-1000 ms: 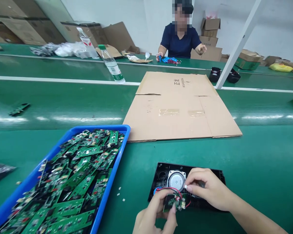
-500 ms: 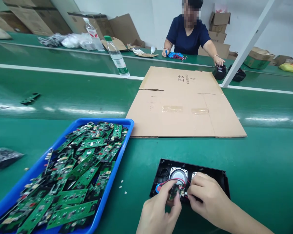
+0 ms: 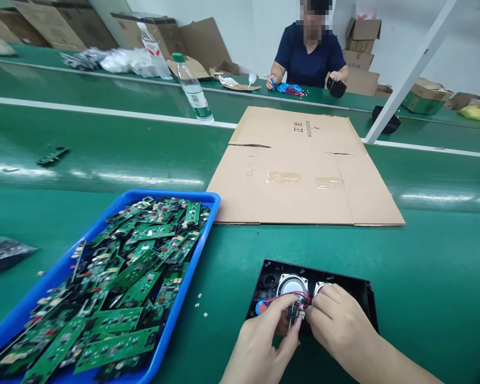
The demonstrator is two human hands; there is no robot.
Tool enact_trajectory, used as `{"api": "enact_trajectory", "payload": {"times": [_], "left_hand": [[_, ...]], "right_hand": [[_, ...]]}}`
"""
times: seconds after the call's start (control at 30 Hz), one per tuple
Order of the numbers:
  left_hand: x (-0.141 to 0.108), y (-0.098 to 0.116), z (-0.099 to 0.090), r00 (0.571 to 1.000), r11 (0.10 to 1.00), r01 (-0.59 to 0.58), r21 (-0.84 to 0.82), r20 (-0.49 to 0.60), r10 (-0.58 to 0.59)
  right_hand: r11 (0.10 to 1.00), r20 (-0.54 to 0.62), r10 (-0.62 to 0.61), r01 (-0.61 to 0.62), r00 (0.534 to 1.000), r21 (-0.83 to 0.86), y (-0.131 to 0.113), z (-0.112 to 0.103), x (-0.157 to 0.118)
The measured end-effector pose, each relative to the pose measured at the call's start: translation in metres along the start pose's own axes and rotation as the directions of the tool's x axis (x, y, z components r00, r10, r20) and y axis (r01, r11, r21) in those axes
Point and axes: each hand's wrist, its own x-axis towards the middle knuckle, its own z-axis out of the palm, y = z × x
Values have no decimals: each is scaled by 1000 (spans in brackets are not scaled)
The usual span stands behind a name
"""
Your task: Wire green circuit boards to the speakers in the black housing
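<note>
Both hands have closed in since half a second ago: left hand (image 3: 260, 346) and right hand (image 3: 336, 325) now pinch one small circuit board (image 3: 294, 313) between fingertips, lower centre, over one black housing (image 3: 356, 293) with two speakers (image 3: 291, 285). One blue tray (image 3: 172, 330) of boards lower left; one cardboard sheet (image 3: 304, 170) centre; two bottles upper left.

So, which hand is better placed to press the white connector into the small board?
Probably the right hand: its fingers pinch beside the small board, which the left hand holds.
</note>
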Motion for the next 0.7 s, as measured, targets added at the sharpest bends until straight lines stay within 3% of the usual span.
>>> {"api": "enact_trajectory", "payload": {"times": [0.1,0.23,0.33,0.57,0.7], "left_hand": [[2,1,-9,996,1000,-20,-17,83,21],[6,3,-15,985,989,-138,48,112,131],[6,4,-15,984,987,-151,54,102,145],[5,1,-9,983,986,-169,-9,71,169],[6,-2,-7,983,987,-157,-39,96,160]], "right_hand": [[976,112,119,-137,987,169,5,-7,-1],[865,398,304,-426,866,267,8,-20,2],[874,514,276,-435,812,217,8,-23,6],[952,419,173,-261,892,163,11,-16,4],[972,394,150,-208,907,109,13,-12,4]]}}
